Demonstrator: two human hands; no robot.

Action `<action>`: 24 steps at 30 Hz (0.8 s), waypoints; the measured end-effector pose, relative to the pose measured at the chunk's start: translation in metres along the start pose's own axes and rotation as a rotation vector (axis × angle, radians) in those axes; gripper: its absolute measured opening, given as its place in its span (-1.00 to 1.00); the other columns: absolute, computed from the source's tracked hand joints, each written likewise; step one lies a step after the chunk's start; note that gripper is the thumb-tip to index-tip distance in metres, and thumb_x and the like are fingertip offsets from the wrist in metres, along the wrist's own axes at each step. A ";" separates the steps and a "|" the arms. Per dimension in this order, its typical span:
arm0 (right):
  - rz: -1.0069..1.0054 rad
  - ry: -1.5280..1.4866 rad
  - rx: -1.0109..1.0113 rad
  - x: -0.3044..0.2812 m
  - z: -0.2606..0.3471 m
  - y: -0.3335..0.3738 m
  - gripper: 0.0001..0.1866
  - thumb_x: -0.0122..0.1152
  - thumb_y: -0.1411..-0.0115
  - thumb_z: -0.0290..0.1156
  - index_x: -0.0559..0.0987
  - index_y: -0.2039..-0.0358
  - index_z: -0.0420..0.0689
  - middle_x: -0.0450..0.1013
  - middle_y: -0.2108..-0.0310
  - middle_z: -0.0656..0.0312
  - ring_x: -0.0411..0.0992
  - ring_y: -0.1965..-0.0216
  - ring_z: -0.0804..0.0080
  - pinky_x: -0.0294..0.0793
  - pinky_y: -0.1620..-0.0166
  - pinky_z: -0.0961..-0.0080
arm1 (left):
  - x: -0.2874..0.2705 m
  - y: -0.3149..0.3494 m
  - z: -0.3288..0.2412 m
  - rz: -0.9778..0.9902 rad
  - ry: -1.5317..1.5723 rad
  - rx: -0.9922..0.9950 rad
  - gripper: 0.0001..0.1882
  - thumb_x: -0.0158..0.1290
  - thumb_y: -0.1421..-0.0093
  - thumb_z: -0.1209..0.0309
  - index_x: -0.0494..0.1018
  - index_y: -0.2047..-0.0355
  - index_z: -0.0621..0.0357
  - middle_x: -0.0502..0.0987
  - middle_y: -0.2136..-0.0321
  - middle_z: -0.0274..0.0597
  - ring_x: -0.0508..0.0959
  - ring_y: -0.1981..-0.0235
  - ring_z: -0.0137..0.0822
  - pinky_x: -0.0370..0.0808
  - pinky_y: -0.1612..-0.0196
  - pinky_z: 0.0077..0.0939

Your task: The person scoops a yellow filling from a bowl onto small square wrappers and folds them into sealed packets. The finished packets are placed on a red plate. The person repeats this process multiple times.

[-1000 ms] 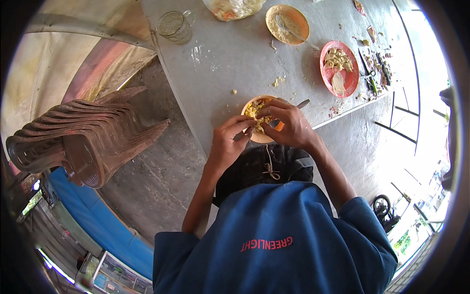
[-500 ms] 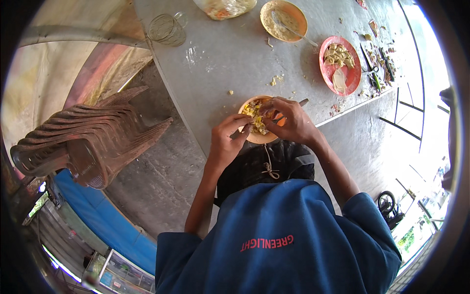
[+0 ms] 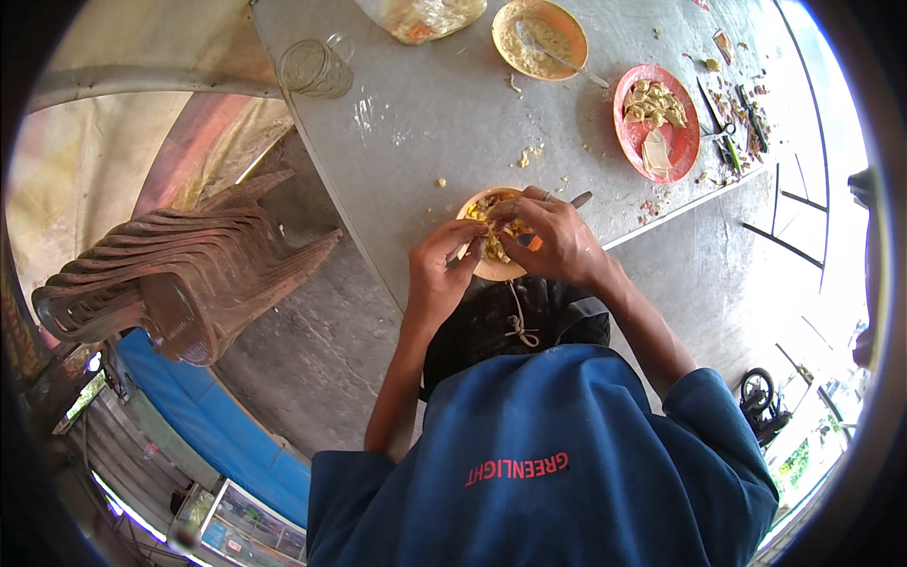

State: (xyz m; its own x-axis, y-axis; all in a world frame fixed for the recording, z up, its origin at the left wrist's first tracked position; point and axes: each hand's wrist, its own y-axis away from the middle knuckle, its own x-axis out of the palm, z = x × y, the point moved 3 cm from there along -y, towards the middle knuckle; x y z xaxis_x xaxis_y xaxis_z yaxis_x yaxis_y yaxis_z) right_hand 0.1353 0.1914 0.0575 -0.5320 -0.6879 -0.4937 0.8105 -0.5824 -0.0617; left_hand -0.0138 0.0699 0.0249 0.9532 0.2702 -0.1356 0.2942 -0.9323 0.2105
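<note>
My left hand (image 3: 442, 257) and my right hand (image 3: 556, 233) meet over an orange bowl (image 3: 500, 272) at the table's near edge. Both hands have their fingertips pinched close together; whatever lies between them is too small and covered to make out. Chopped yellow filling (image 3: 493, 249) fills the bowl, partly hidden by my fingers. From the bowl's right rim a utensil handle (image 3: 582, 199) sticks out past my right hand. Farther right, a red plate (image 3: 674, 144) carries folded dumplings (image 3: 654, 103) and flat pale wrappers (image 3: 656, 154).
A bowl of pale batter-like mix (image 3: 540, 47) with a spoon stands at the back, beside a plastic bag (image 3: 430, 17). A glass mug (image 3: 316, 69) is near the left edge. Scissors (image 3: 721, 125) lie among scraps at right. Stacked brown chairs (image 3: 189, 260) stand left of the table.
My hands stay over the bowl, with the right fingers shifted slightly closer to the left fingertips. The whole view has tilted a little.
</note>
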 end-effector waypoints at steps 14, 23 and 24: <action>0.100 -0.308 0.259 -0.015 -0.003 0.000 -0.57 0.40 -0.13 -0.46 0.46 0.02 -0.21 0.52 0.11 0.12 0.52 0.00 0.27 0.49 -0.09 0.31 | 0.008 0.008 -0.014 0.018 -0.059 0.067 -0.78 0.14 -0.24 0.72 0.61 0.11 0.37 0.60 0.06 -0.10 0.61 0.04 -0.36 0.58 0.01 -0.55; 0.025 -0.329 0.277 -0.024 0.001 0.015 -0.57 0.41 -0.17 -0.46 0.49 -0.02 -0.25 0.55 0.09 0.13 0.53 -0.01 0.34 0.53 -0.09 0.33 | 0.018 0.021 -0.009 -0.078 0.277 0.051 -0.78 0.15 -0.27 0.67 0.55 0.06 0.39 0.61 0.10 -0.11 0.61 0.07 -0.37 0.56 0.00 -0.53; 0.008 -0.368 0.328 -0.025 0.000 0.020 -0.58 0.41 -0.18 -0.46 0.49 -0.02 -0.26 0.56 0.10 0.13 0.53 -0.01 0.35 0.54 -0.09 0.33 | 0.018 0.022 -0.007 -0.095 0.273 0.042 -0.77 0.14 -0.28 0.66 0.53 0.05 0.40 0.61 0.10 -0.11 0.61 0.06 -0.37 0.55 -0.02 -0.52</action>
State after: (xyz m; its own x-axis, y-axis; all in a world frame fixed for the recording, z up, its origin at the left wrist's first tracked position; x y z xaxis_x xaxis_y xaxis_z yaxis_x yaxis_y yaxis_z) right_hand 0.1654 0.1970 0.0688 -0.6250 -0.7661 -0.1499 0.7269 -0.6412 0.2461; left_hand 0.0107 0.0560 0.0343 0.9067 0.4059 0.1145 0.3849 -0.9074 0.1687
